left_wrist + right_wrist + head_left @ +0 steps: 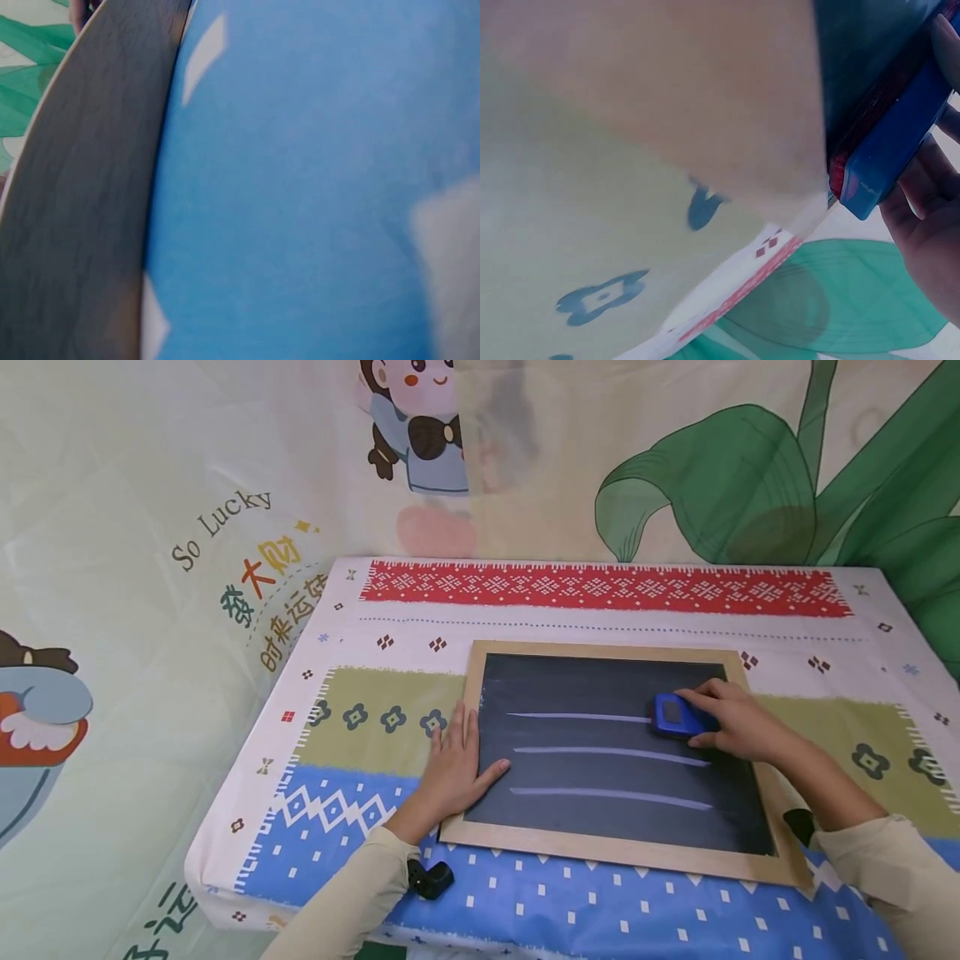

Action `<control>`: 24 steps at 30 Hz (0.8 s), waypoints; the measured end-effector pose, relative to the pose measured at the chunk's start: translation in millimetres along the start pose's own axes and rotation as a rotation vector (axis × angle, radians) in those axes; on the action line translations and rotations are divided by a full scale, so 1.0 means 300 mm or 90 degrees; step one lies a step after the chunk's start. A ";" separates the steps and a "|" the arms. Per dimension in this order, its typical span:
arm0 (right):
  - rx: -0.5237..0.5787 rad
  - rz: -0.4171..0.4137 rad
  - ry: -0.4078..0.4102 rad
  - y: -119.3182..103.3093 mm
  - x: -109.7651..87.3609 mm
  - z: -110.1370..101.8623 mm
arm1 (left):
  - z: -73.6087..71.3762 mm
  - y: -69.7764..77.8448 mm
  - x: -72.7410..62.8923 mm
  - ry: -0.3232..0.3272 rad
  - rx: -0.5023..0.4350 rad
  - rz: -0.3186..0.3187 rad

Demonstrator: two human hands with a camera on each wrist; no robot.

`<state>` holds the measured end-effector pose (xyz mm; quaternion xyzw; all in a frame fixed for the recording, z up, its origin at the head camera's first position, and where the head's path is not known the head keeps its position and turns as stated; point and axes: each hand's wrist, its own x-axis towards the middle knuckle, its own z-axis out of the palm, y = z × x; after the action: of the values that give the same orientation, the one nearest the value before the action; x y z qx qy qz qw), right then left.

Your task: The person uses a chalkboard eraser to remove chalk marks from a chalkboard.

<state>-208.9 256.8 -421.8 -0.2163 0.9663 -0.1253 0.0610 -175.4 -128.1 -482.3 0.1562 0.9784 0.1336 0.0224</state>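
A chalkboard [585, 827] in a light wooden frame lies on the table, with three pale chalk lines drawn across it. My right hand [738, 720] grips a blue chalkboard eraser [678, 716] between thumb and fingers, at the right end of the top line. In the right wrist view the eraser [896, 124] shows a dark red felt side against the board. On the board's left side my left hand [457, 768] lies flat with straight fingers over the frame, its thumb reaching onto the black surface. The left wrist view shows the frame's outer edge [90, 187] close up.
A patterned tablecloth [375, 810] in blue, green, white and red covers the table. Behind it hangs a printed cloth [540, 510] with cartoon figures and large green leaves. A small black device [431, 880] is strapped at the left wrist.
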 end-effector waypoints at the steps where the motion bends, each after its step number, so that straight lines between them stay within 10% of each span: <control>1: -0.002 -0.006 0.001 -0.007 0.007 0.001 | -0.001 -0.001 0.000 -0.002 0.002 -0.002; 24: -0.010 -0.050 -0.006 -0.142 0.111 0.025 | -0.003 -0.001 0.001 -0.009 0.000 -0.011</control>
<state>-220.3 203.6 -419.7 -0.2550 0.9578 -0.1189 0.0591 -175.8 -128.6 -481.4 0.1488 0.9795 0.1326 0.0303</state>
